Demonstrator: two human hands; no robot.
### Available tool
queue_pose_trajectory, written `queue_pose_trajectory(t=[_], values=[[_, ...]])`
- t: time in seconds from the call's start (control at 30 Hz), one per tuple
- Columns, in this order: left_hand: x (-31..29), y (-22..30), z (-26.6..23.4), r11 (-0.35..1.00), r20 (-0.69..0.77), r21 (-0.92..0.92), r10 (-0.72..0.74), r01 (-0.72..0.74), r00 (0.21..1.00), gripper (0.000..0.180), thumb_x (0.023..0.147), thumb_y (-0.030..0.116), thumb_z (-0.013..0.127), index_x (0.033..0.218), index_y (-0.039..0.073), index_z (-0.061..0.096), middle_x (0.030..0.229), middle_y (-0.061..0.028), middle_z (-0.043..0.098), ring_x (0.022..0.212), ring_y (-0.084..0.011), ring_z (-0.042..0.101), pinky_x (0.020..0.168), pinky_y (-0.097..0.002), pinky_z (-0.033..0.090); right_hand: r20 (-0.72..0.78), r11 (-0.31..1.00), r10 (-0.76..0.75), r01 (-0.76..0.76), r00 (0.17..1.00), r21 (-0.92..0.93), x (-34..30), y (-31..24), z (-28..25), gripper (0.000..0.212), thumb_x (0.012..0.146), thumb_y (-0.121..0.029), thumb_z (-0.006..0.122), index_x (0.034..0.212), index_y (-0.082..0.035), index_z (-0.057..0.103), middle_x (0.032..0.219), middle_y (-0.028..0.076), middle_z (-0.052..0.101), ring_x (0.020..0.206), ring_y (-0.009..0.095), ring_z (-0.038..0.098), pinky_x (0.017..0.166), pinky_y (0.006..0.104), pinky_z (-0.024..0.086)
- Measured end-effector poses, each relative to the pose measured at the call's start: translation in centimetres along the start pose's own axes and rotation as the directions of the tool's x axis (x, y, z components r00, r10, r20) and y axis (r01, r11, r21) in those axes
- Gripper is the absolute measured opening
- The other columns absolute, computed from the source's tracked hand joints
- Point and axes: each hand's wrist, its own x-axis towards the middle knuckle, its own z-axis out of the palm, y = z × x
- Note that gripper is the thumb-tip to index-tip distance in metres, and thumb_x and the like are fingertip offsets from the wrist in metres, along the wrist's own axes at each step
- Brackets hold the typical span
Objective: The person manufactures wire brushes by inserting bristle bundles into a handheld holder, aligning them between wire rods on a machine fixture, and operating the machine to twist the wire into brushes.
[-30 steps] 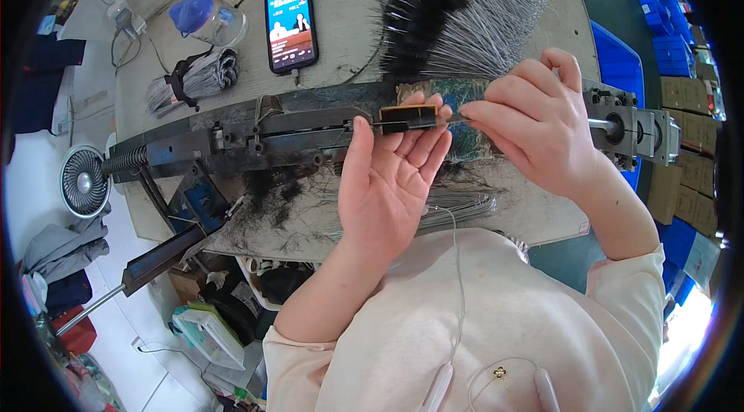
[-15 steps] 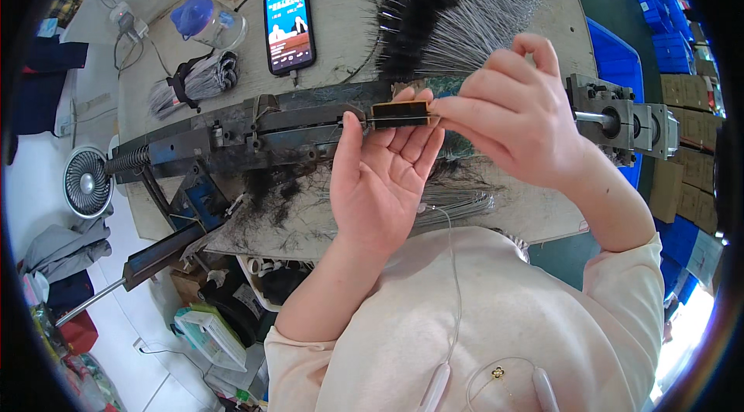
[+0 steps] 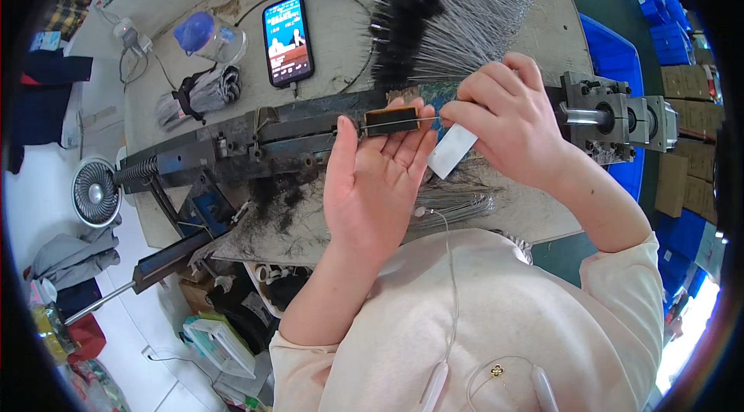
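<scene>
Palm up, my left hand (image 3: 373,191) lies open, its stretched fingers against a small black block with a tan edge (image 3: 391,121). The block sits at the machine's long dark metal rail (image 3: 287,131). A thin metal wire (image 3: 431,119) runs across the block to my right hand (image 3: 508,119), whose thumb and forefinger are pinched on its end. Below those fingertips shows a flat white strip (image 3: 452,151); whether the hand holds it too, I cannot tell. At the right end of the rail, a steel shaft (image 3: 583,116) sits in a bearing block (image 3: 608,113).
Behind lies a pile of black-bristled wire brushes (image 3: 457,17). Beside it are a lit phone (image 3: 287,40), a purple-lidded jar (image 3: 213,38) and a tied bundle (image 3: 200,94). Loose black bristles (image 3: 279,195) and a wire bundle (image 3: 457,204) lie in front. A fan (image 3: 96,191) stands left.
My right hand has shifted slightly left and down, and the white strip now shows beneath its fingers. The left hand stays nearly in place. The whole view has shifted a little.
</scene>
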Motion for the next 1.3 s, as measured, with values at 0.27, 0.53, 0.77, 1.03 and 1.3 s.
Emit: queue_pose_trajectory(t=[0.27,0.53,0.77,1.03,1.3], values=[[1.0,-1.2,-2.7,0.955,-0.062,0.295,0.034,-0.014,0.998,0.069,0.098,0.052,0.037,0.136,-0.005,0.034,0.139,-0.0158,0.04,0.131,-0.0263,0.038,0.113,-0.0404,0.028,-0.165,0.952,0.089,-0.035,0.982,0.304,-4.4,-1.5,-2.3,0.037,0.067,-0.009,0.071,0.103,-0.01,0.065,0.103,0.008,0.059,0.095,0.027,0.057,0.084,0.046,0.046],[-4.6,1.4,-8.4,0.929,0.025,0.351,-0.134,0.117,0.991,0.047,0.103,0.037,0.034,0.133,0.002,0.044,0.14,-0.0142,0.045,0.132,-0.0248,0.04,0.109,-0.0427,0.033,0.508,0.661,0.439,-0.649,0.741,0.376,-13.0,-1.4,2.4,0.022,0.077,-0.006,0.059,0.099,-0.008,0.062,0.093,0.008,0.061,0.089,0.029,0.061,0.075,0.0413,0.049],[-16.1,10.1,-19.1,0.831,-0.84,0.356,0.485,-0.428,0.244,0.032,0.1,0.031,0.048,0.11,0.001,0.055,0.104,-0.0092,0.06,0.096,-0.0208,0.057,0.076,-0.0329,0.046,0.562,0.71,0.445,-0.658,0.697,0.253,-13.5,-3.0,4.5,0.015,0.076,-0.011,0.063,0.091,-0.01,0.061,0.088,0.006,0.06,0.081,0.029,0.061,0.072,0.0416,0.049],[-21.9,16.4,-26.8,0.613,-0.702,0.473,0.696,-0.632,0.151,0.03,0.101,0.032,0.045,0.1,0.002,0.043,0.082,-0.007,0.049,0.073,-0.0163,0.048,0.067,-0.0283,0.044,0.604,0.689,0.473,-0.697,0.641,0.2,-14.8,-2.2,4.2,0.014,0.078,-0.018,0.066,0.089,-0.01,0.062,0.088,0.007,0.062,0.081,0.03,0.062,0.07,0.0419,0.049],[-13.1,7.4,-17.1,0.85,-0.654,0.207,0.489,-0.485,0.577,0.036,0.097,0.037,0.051,0.103,0.002,0.055,0.091,-0.0065,0.058,0.084,-0.0189,0.053,0.08,-0.0336,0.044,0.441,-0.239,0.87,-0.593,0.221,0.769,-13.1,-2.4,-0.2,0.011,0.092,-0.016,0.059,0.095,-0.005,0.059,0.079,0.003,0.06,0.057,0.008,0.052,0.052,0.0231,0.039]])
